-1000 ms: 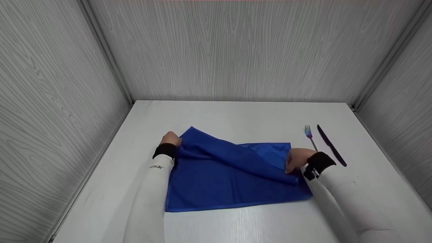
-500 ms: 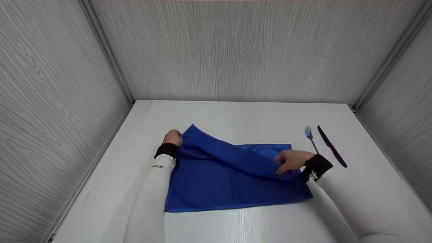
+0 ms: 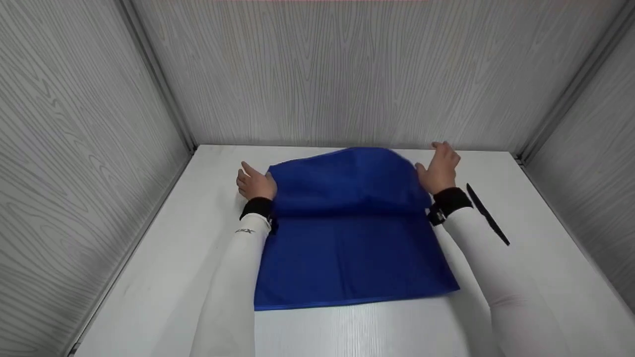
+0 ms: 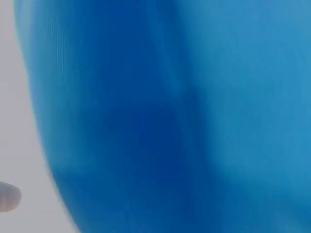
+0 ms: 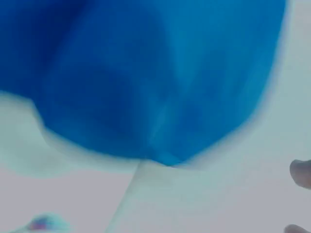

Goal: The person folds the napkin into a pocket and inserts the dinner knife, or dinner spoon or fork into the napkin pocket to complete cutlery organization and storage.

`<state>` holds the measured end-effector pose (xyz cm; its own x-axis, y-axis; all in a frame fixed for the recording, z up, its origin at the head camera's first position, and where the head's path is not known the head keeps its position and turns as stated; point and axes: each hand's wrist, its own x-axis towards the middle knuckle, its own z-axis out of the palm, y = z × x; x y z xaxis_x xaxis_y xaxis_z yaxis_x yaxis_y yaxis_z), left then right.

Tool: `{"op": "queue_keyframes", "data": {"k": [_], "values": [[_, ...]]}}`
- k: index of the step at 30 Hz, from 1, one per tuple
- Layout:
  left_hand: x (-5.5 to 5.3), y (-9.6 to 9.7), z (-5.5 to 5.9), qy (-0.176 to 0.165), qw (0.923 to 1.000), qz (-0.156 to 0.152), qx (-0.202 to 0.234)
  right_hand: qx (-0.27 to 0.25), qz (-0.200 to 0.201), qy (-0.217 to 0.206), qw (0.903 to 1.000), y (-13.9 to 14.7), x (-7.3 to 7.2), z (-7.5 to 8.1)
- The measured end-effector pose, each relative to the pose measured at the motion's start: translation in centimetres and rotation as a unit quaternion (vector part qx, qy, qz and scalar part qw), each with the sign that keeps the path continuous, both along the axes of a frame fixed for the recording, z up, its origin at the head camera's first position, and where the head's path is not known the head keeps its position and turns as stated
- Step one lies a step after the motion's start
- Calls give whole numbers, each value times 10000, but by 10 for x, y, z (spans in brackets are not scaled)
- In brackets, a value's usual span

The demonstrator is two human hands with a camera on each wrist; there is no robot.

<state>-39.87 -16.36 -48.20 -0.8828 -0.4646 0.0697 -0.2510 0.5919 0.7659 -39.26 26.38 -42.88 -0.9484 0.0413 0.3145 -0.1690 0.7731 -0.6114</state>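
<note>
A blue cloth (image 3: pixel 347 258) lies on the white table; its far part is raised in a billow between my hands, with an arched far edge. My left hand (image 3: pixel 257 184) is at the cloth's far left side, fingers extended and thumb beside the edge. Past the far right edge, my right hand (image 3: pixel 440 168) stands raised with its fingers spread, its thumb close to the cloth. In both wrist views the cloth (image 4: pixel 146 116) is blurred and fills much of the picture. Only fingertips (image 5: pixel 301 174) show at the right wrist view's edge, apart from the cloth.
A dark knife (image 3: pixel 487 214) lies on the table (image 3: pixel 540 277) to the right of my right forearm. A blurred, multicoloured bit (image 5: pixel 41 222) shows low in the right wrist view. Grey wood-grain walls (image 3: pixel 317 74) enclose the table at the back and sides.
Both hands have moved away from me and their fingers have opened. The cloth's rolled, slanting fold has been flung up and toward the back. My right arm now covers the fork in the head view.
</note>
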Motion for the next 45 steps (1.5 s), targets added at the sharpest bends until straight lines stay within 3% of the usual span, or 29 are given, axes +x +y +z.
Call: {"op": "queue_keyframes", "data": {"k": [3,6,8,11,14,17,23,31,34,37,40,43,45], "values": [[2,10,-2,-114,9991,-257,-329,471,422,-610,9961,-14,7,-14],[7,14,-6,-488,9926,-666,-891,882,835,-1175,9856,-23,17,-32],[11,17,-9,-922,9832,-939,-1264,1119,939,-1468,9783,-27,20,-43],[18,22,-9,-1686,9607,-1375,-1725,1479,1049,-1920,9645,-28,22,-56],[23,27,-7,-2073,9437,-1671,-1961,1689,1158,-2281,9519,-26,23,-63],[24,31,-7,-2171,9359,-1861,-2058,1744,1188,-2406,9474,-20,25,-66],[16,39,-17,-2352,9239,-2198,-2068,1749,1115,-2179,9537,-6,27,-65],[10,50,-27,-2299,9240,-2373,-1924,1709,1025,-2071,9578,10,25,-60],[11,50,-27,-2362,9219,-2400,-1913,1656,1033,-2112,9578,13,24,-60],[11,49,-24,-2298,9265,-2349,-1834,1461,920,-1999,9645,15,20,-60],[6,45,-23,-2056,9426,-2062,-1634,1059,601,-1676,9783,19,14,-61],[-3,38,-23,-1816,9645,-1418,-1293,681,195,-1456,9868,26,8,-60],[-6,31,-23,-1750,9739,-964,-1074,597,-42,-1476,9872,31,4,-60]]}}
